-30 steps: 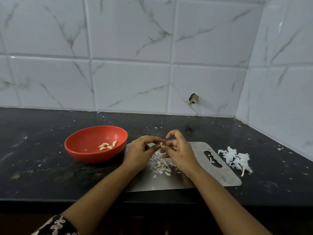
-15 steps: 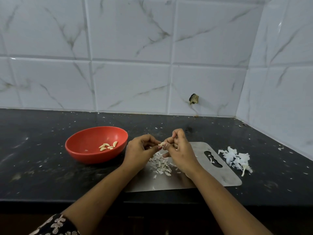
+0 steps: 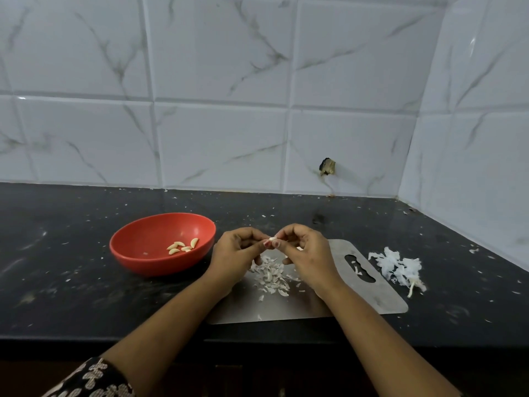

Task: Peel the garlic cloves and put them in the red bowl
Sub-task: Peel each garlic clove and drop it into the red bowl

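Two tiled walls first: looking at white marble-veined tile (image 3: 217,133) meeting in a corner on the right, with a small dark chipped hole (image 3: 327,166) low down. Moving down to a black countertop (image 3: 57,282), flecked all over with tiny pale bits. Spotting a steel cutting board (image 3: 380,299) lying flat near the front edge, handle slot toward the right. Seeing the red bowl (image 3: 134,233) sitting on the counter just left of the board. Catching both forearms coming up from the bottom, plus a patterned sleeve (image 3: 94,379) on the left one. Bringing the left hand (image 3: 234,259) and right hand (image 3: 309,253) together above the board's far-left part, fingers curled, tips meeting. Noticing a fluffy heap of papery skin (image 3: 398,267) on the counter just right of the board. Eyeing a scatter of peel scraps (image 3: 270,275) on the board right under the hands. Counting a few peeled cloves (image 3: 183,247) lying in the bottom of the bowl. Pinching one garlic clove (image 3: 272,239) between the fingertips of both hands, up off the board and near the bowl's right side, not in it yet.
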{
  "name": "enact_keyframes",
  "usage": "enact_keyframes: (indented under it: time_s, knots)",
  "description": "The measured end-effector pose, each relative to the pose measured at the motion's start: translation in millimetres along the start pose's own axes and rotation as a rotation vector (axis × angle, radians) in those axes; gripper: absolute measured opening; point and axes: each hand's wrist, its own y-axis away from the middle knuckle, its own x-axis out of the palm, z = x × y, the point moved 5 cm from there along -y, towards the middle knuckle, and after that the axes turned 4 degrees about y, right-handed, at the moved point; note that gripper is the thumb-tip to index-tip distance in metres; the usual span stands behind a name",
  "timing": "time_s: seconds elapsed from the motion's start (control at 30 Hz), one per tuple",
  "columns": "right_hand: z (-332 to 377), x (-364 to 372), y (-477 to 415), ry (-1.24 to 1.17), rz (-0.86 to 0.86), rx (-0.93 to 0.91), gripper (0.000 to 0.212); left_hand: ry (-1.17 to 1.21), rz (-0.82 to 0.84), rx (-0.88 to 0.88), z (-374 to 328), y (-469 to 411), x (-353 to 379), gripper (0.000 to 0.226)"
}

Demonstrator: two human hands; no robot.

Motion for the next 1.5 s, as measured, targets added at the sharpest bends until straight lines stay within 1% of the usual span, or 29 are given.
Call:
enact_keyframes:
  time_s: [0.1,0.33,0.53,0.73,0.83,0.93,1.03,1.13,1.23,1.33,1.4,1.47,1.5]
  knots:
    - [0,-3,-1,0.071,-0.047,-0.034,0.006,-0.013,-0.005,-0.010,0,0,0,0.004]
    - [2,-5,0,0.265,-0.096,-0.161,0.004,-0.027,-0.011,-0.025,1,1,0,0.005]
    - [11,-4,7,0.541,-0.146,-0.263,0.003,-0.014,-0.002,-0.021,0,1,0,0.005]
    - [13,1,8,0.661,-0.073,-0.291,0.003,-0.011,0.002,-0.028,1,2,1,0.007]
    - [14,7,9,0.691,-0.011,-0.292,0.004,0.001,-0.019,-0.032,1,2,-1,0.006]
    - [10,9,7,0.680,0.041,-0.245,0.008,-0.030,-0.072,-0.037,3,0,-4,0.004]
    - [4,3,5,0.675,0.036,-0.176,0.017,-0.065,-0.132,-0.021,2,0,-7,0.005]
    - [1,-1,4,0.729,0.021,-0.141,0.014,-0.135,-0.150,0.007,-1,2,-8,0.005]
    - [1,-3,3,0.757,0.006,-0.130,0.014,-0.266,-0.143,0.077,-11,7,-5,0.006]
    - [0,-3,3,0.758,0.005,-0.109,0.024,-0.319,-0.202,0.133,-28,9,-12,0.011]
    - [-1,-3,4,0.734,0.002,-0.112,0.028,-0.350,-0.270,0.104,-40,4,-32,0.011]
    - [-2,-2,5,0.737,0.011,-0.116,0.028,-0.405,-0.306,0.004,-46,-8,-66,0.010]
    - [-2,0,5,0.742,0.023,-0.117,0.028,-0.467,-0.296,-0.070,-47,-13,-84,0.008]
